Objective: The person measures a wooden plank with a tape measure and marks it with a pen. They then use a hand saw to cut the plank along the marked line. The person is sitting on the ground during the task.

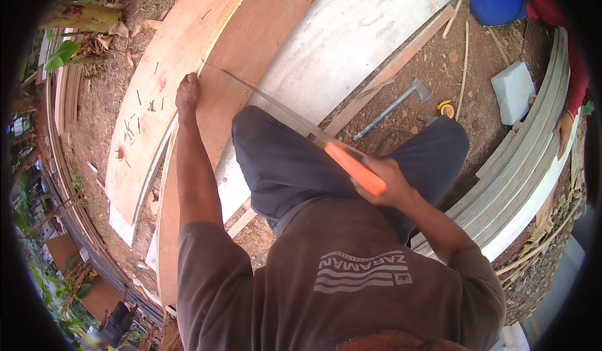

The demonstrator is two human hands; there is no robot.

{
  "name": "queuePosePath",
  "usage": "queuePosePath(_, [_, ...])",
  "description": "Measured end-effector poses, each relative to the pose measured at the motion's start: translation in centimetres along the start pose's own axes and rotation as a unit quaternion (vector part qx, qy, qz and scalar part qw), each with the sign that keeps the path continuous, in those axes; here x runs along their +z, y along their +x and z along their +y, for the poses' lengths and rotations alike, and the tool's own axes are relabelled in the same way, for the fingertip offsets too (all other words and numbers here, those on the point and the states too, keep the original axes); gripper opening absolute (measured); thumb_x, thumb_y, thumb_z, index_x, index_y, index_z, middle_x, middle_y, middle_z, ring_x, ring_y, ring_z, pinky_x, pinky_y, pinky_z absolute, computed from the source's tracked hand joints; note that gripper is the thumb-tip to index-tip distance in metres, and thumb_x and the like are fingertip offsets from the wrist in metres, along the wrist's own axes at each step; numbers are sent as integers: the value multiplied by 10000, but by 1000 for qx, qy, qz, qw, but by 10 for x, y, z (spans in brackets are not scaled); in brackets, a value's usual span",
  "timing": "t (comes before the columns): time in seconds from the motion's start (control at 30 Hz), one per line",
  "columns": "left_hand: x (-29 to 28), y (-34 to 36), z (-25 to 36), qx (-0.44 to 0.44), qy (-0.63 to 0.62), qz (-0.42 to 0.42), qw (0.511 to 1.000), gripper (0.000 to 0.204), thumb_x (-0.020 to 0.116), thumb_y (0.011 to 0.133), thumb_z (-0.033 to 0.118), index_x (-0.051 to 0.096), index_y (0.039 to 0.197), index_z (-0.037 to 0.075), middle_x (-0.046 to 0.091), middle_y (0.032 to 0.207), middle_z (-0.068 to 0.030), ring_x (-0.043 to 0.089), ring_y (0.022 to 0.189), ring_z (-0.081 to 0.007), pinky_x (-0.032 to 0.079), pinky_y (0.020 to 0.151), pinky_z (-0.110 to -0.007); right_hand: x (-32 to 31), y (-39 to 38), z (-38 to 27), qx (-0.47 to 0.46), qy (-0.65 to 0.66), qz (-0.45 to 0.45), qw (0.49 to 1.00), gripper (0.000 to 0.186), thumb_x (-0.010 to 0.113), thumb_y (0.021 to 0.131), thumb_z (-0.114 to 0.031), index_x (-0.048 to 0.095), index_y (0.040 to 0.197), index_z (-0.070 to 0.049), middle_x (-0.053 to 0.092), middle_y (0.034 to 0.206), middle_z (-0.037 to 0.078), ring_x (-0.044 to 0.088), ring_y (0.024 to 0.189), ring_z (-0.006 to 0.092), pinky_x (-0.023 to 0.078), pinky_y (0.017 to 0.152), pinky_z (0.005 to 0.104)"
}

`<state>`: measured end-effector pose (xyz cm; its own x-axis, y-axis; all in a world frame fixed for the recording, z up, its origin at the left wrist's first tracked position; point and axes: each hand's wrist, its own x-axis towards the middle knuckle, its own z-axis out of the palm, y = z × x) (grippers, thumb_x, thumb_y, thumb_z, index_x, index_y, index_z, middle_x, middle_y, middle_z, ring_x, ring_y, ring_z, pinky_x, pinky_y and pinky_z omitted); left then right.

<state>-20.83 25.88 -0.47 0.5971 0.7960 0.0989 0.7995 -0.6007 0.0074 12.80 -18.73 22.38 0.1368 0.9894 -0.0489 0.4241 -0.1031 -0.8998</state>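
My right hand (390, 178) is closed around the orange handle of a handsaw (351, 165). Its long thin blade slants up and left over my knee, and the tip end meets the edge of a plywood sheet (175, 44). Close to that spot, my left hand (187, 93) is closed at the sheet's edge, bearing on it; the fingertips are hidden. Several dark nails (151, 106) lie scattered on this sheet. A second, redder plywood strip (269, 28) runs alongside, under the blade.
A pale whitish board (351, 44) lies beyond the plywood. On the dirt are a hammer-like tool (389, 111), a yellow tape measure (446, 108) and a white block (512, 93). Long boards (501, 194) are stacked at right, where another person's hand (564, 133) rests.
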Motion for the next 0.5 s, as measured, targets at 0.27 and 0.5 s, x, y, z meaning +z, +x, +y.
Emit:
queuePosePath(0.27, [-4,11,0,-10,-17,-22,1000,110,511,998,188,497,1044,89,689,939,-234,687,813,-456,572,678,-544,61,62,69,-13,17,-70,997,333,739,856,-295,593,1037,-56,684,865,232,652,828,459,506,707,526])
queuePosePath(0.5, [-17,10,15,-60,16,-65,996,109,537,974,151,494,1023,64,686,980,-238,690,867,-453,571,691,-545,-20,-4,-2,-61,-6,18,998,279,767,813,-132,676,1060,-38,671,792,145,669,628,347,521,564,402])
